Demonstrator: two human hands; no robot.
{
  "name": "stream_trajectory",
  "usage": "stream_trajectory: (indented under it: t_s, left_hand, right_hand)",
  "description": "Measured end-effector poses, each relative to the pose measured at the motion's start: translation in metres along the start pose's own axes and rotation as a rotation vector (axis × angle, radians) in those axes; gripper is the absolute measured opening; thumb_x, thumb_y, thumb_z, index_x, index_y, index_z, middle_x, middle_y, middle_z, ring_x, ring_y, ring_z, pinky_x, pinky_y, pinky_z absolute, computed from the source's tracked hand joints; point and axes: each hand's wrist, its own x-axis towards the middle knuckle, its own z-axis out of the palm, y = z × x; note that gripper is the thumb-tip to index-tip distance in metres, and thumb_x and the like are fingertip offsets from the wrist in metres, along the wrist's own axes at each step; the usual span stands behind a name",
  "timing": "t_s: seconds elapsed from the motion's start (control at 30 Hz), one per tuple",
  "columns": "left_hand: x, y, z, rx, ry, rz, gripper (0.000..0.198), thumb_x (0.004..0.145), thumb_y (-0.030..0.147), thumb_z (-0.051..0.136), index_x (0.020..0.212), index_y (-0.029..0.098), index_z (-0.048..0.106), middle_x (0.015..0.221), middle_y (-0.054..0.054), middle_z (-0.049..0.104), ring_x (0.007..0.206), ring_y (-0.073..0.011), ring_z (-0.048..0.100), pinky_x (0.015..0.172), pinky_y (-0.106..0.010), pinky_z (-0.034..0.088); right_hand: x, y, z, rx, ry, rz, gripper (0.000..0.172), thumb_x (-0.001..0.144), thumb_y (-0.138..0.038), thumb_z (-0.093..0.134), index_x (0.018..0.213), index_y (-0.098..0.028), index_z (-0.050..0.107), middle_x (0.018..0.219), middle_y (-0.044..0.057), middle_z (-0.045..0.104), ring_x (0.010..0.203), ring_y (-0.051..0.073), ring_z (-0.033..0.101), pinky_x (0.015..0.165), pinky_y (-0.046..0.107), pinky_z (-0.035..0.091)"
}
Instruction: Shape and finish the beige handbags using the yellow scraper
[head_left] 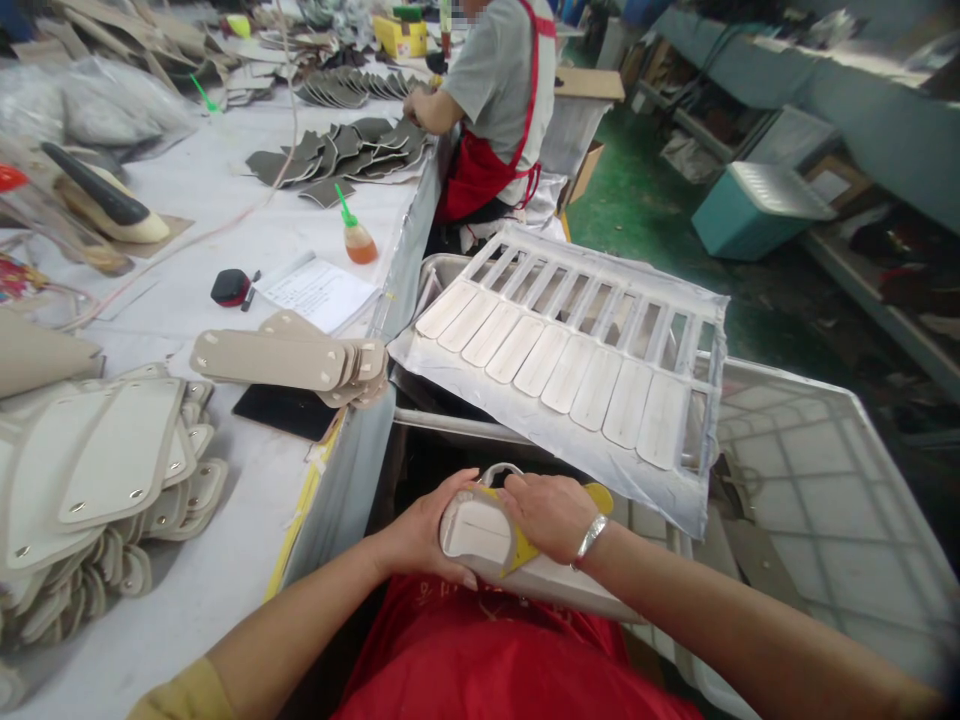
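Note:
Close to my lap, my left hand (pixel 439 530) grips the near-left rounded end of a pale panel (pixel 476 530) with a beige rim, its thumb and fingers on opposite edges. My right hand (pixel 547 515) lies over the panel with bent fingers, closed on a flat yellow piece (pixel 526 550) whose kind I cannot make out. A thin shiny loop (pixel 501 470) shows beside its fingertips. Ahead, a whitish slotted rack (pixel 637 500) carries a row of pale rounded strips (pixel 544 355). To the left, beige strips (pixel 262 358) lie stacked over a dark flat object (pixel 281 410).
Heaped white panels with metal eyelets (pixel 120 450) cover the near left table. A glue bottle (pixel 360 240), a paper sheet (pixel 315 290) and a black-red tape measure (pixel 230 288) lie farther up. A co-worker (pixel 502 100) sits beyond the rack. White crates (pixel 840 480) stand at right.

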Motion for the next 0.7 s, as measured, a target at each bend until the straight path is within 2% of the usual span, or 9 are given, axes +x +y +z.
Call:
stream_trajectory:
  t_s: [0.13,0.43,0.7]
  left_hand:
    - [0.001,-0.002,-0.001,0.073,-0.024,0.035,0.101,0.044,0.043,0.082,0.13,0.023,0.033,0.129,-0.01,0.045,0.116,-0.0274,0.045,0.101,-0.039,0.034]
    - [0.0,-0.005,0.0,0.078,-0.008,0.115,0.094,0.05,0.043,0.08,0.13,0.023,0.035,0.13,-0.011,0.044,0.117,-0.0278,0.044,0.101,-0.04,0.034]
    - [-0.003,-0.007,0.005,0.089,0.008,0.174,0.084,0.056,0.042,0.078,0.129,0.023,0.041,0.137,-0.013,0.037,0.126,-0.0308,0.035,0.104,-0.044,0.029]
  right_hand:
    - [0.0,0.0,-0.004,-0.015,-0.03,-0.022,0.037,0.094,-0.036,0.021,0.095,-0.02,0.054,0.086,0.007,0.064,0.079,0.021,0.062,0.061,0.029,0.042]
    - [0.005,0.004,0.001,0.039,-0.033,-0.051,0.041,0.094,-0.039,0.019,0.096,-0.02,0.055,0.083,0.008,0.064,0.075,0.023,0.062,0.059,0.03,0.041]
    - [0.009,0.01,0.003,0.032,-0.08,-0.163,0.042,0.093,-0.041,0.021,0.098,-0.018,0.056,0.086,0.01,0.064,0.076,0.024,0.061,0.062,0.031,0.04]
